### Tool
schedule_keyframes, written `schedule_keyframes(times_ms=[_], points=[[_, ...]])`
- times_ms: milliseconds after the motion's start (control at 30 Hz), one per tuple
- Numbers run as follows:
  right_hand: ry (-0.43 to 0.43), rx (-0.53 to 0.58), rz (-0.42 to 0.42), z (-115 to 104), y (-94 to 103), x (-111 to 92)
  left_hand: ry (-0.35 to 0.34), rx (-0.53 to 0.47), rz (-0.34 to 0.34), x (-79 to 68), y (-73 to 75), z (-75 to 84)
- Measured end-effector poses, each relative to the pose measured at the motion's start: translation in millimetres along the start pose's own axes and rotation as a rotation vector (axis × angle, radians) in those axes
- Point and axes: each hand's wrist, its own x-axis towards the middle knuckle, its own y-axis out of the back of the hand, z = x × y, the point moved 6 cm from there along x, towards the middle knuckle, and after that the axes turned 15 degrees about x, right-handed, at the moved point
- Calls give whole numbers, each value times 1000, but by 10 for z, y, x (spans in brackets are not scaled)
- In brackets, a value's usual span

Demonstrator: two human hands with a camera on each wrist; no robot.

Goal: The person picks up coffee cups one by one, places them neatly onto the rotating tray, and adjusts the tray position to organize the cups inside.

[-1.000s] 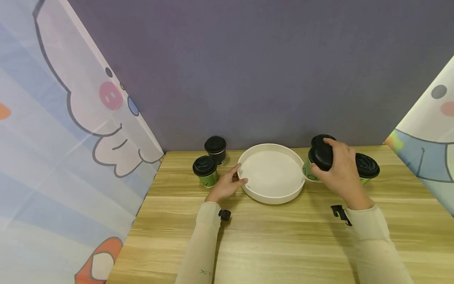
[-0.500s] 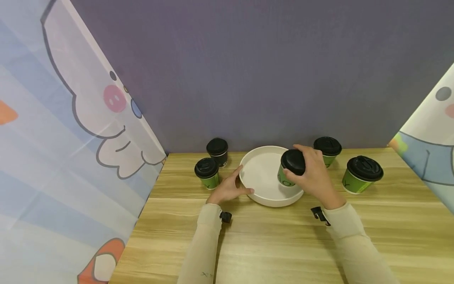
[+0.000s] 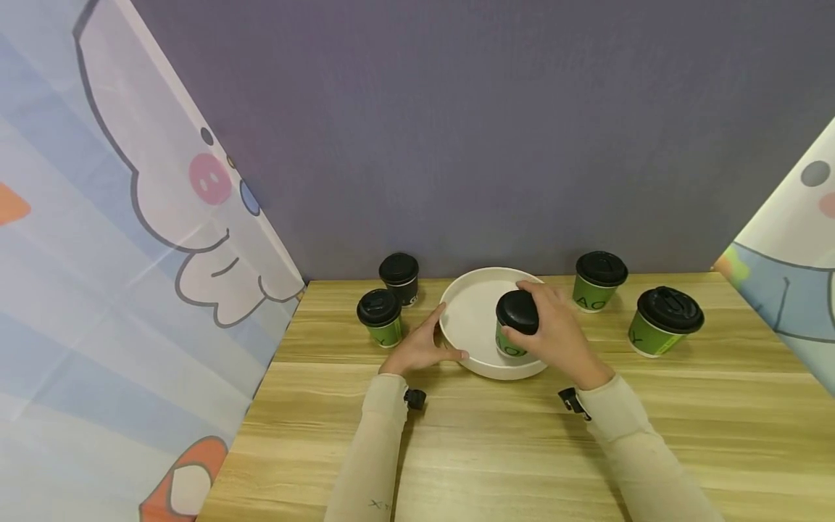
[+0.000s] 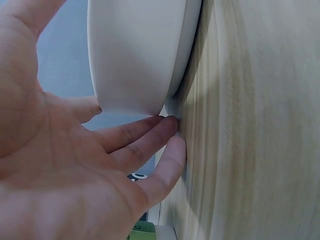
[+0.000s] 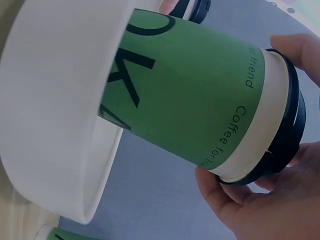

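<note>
My right hand (image 3: 554, 333) grips a green paper coffee cup (image 5: 195, 90) by its black lid, fingers and thumb around the rim. The cup's lower part is inside the round white tray (image 3: 472, 312); its base is hidden behind the tray wall in the right wrist view. At the tray's left side my left hand (image 3: 420, 348) is spread, its fingers and thumb extended along the outer wall. In the left wrist view the fingertips (image 4: 170, 125) touch the tray's lower edge near the table.
Left of the tray stand a black cup (image 3: 400, 279) and a green cup (image 3: 381, 319), both with black lids. On the right are two more lidded green cups, one farther back (image 3: 596, 283) and one nearer (image 3: 662, 322). A grey wall (image 3: 483, 145) closes off the table's back.
My right hand has carried the green coffee cup leftward from the right-hand cups into the tray. The left hand has stayed at the tray's left side.
</note>
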Motion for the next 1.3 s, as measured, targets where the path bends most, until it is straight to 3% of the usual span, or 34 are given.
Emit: schedule_keyframes(times_ms=[533,1067,1300], points=[[79,1,-36,-30,-237,-20,3,5,0,3,-6,-6],[26,4,-106,-11,-303,-66,-4,-3,-17,-21,-22,24],[23,9,-112,-35,-242,-59,4,19,-26,3,-83,64]])
